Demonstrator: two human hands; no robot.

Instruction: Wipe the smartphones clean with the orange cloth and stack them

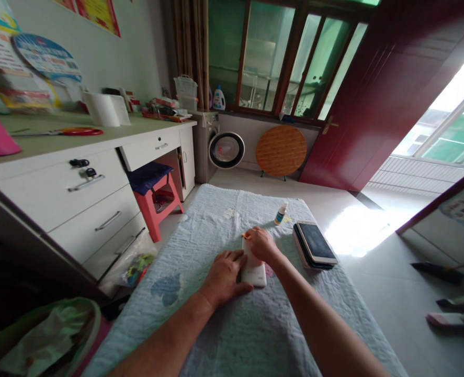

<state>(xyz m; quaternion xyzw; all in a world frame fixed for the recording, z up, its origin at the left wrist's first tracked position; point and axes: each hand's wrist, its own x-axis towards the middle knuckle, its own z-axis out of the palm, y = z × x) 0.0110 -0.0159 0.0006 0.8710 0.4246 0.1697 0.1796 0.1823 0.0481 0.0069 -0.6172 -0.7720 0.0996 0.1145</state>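
A white phone (254,276) lies face down on the light blue quilted cloth (232,209). My left hand (224,277) grips its left side, with fingers along the edge and the thumb near the bottom corner. At the phone's upper end, my right hand (260,245) is closed on a small orange cloth (246,236), pressing it to the phone's back. Most of that cloth is hidden under the fingers. Beyond my right hand stands a small spray bottle (281,214). A stack of phones or tablets (315,246) rests to the right.
A white desk with drawers (86,209) runs along the left, with a red stool (159,204) beside it. A bin (94,335) stands at lower left. Behind are a washing machine (207,141) with its door open and a round wooden tabletop (281,151).
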